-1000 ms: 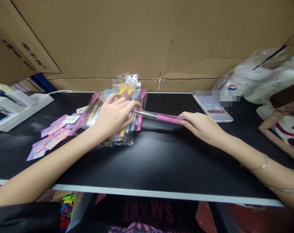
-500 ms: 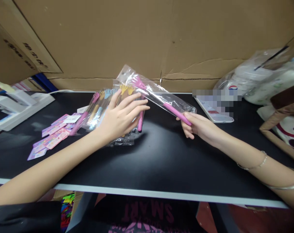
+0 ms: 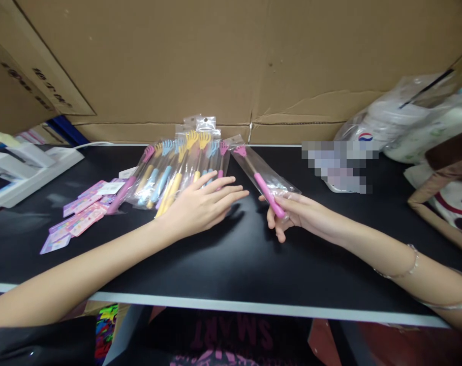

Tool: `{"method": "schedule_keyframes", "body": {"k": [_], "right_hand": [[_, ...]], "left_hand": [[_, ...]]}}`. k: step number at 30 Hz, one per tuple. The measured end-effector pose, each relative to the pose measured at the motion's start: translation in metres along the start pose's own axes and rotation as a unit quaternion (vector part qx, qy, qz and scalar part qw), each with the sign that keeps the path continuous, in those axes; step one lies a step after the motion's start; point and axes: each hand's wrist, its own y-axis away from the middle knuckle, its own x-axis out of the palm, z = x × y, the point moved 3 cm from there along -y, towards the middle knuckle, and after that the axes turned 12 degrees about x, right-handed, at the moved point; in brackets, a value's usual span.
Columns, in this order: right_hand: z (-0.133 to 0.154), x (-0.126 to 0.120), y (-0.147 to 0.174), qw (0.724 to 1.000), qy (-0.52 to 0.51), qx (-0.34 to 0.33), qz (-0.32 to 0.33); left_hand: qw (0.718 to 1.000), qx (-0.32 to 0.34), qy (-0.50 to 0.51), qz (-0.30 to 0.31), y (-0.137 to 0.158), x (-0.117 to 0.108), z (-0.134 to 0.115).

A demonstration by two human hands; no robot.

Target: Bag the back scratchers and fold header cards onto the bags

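Note:
Between the thumb and fingers of my right hand (image 3: 295, 213) is the handle end of a pink back scratcher (image 3: 264, 188) in a clear plastic sleeve. Its claw end points away from me, toward the back of the table. My left hand (image 3: 206, 206) is open, fingers stretched to the right, just in front of the pile of bagged back scratchers (image 3: 170, 173). Pink, yellow and blue ones lie there side by side, claws to the back. The hand covers some of their handles; whether it touches them I cannot tell.
Purple and pink cards (image 3: 82, 208) lie left of the pile. A white power strip (image 3: 36, 175) with plugs sits at the far left. To the right are a blurred-out phone (image 3: 341, 178), a bagged cup (image 3: 387, 122) and a plush bag (image 3: 452, 198). Cardboard (image 3: 215, 61) walls the back.
My right hand has brought the pink back scratcher down and left, turning it more upright in view. My left hand has drawn off the pile, toward me and right, uncovering several claws.

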Motion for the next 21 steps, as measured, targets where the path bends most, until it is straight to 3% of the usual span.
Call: {"method": "schedule_keyframes", "body": {"k": [12,21], "right_hand": [[0.005,0.004,0.005,0.985,0.168,-0.009,0.049],[0.005,0.005,0.001,0.981,0.184,-0.016,0.054]], "left_hand": [[0.998,0.040,0.003,-0.037,-0.005,0.001,-0.023],[0.987,0.098,-0.065,-0.106,-0.014,-0.004,-0.031]]}}
